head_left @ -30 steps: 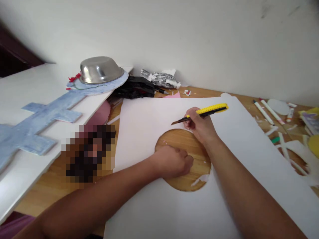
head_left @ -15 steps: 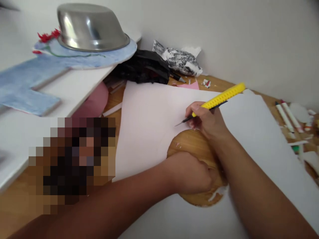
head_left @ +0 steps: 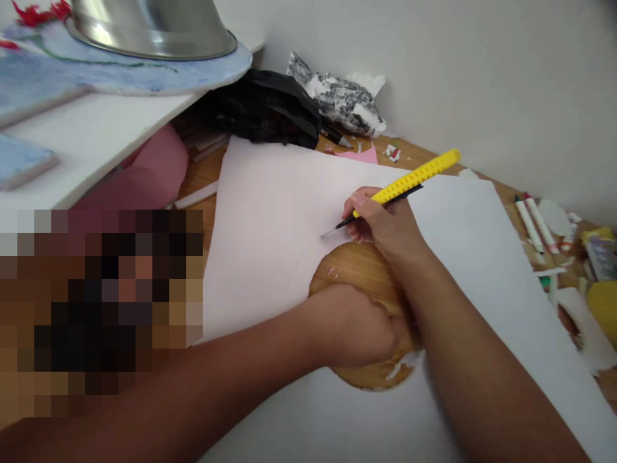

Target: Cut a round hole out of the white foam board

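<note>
A large white sheet [head_left: 263,193] lies on the wooden table, with a rounded hole [head_left: 351,260] cut in it that shows wood beneath. My right hand [head_left: 380,218] grips a yellow craft knife [head_left: 414,177] like a pen. Its thin tip points down and left at the sheet, just beyond the hole's upper left rim; I cannot tell whether it touches. A faint curved line [head_left: 295,267] runs on the sheet left of the hole. My left hand [head_left: 354,325] is closed and rests over the hole, its fingertips hidden beneath. Small scraps [head_left: 405,365] lie by the hole's lower edge.
On a white board [head_left: 125,122] at upper left, a steel bowl [head_left: 149,29] stands upside down on a blue painted cutout [head_left: 193,77]. A black bag [head_left: 270,106] and a crumpled black-and-white bundle [head_left: 347,103] sit by the wall. Markers [head_left: 535,222] and scraps lie right. Lower left is pixelated.
The view has shifted, so everything sits further left and slightly higher. Both hands and the craft knife keep nearly the same place relative to the hole. The faint curved line now shows more clearly.
</note>
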Available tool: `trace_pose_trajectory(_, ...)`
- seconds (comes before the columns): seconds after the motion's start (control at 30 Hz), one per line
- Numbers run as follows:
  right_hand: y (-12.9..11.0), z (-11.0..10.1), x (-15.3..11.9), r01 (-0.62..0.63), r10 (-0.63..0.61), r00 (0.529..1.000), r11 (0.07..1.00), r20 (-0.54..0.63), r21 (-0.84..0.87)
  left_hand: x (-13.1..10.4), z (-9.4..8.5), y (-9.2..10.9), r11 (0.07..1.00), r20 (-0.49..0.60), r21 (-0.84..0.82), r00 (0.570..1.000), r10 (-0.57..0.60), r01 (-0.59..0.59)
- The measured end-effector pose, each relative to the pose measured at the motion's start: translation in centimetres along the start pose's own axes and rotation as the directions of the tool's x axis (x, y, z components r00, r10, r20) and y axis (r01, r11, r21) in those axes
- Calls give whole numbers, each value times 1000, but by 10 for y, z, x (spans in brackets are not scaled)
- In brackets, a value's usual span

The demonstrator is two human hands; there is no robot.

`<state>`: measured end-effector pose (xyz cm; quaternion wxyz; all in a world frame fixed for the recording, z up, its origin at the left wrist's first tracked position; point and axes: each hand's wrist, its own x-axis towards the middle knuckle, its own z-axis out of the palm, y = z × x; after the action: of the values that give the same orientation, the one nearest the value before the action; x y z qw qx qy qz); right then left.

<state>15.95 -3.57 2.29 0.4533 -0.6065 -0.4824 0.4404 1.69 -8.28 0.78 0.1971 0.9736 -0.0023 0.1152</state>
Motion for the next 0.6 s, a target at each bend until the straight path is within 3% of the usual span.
trace_pose_trajectory(0.3,-1,9,-3,129,-133,991,979,-14,-157,5,-7,0,1000,88,-7,996,11,-11)
trace_pose_trajectory(0.6,6,4,0,70,-71,997,995,-3,-68,0,-3,0,1000,55,12,998,-2,1)
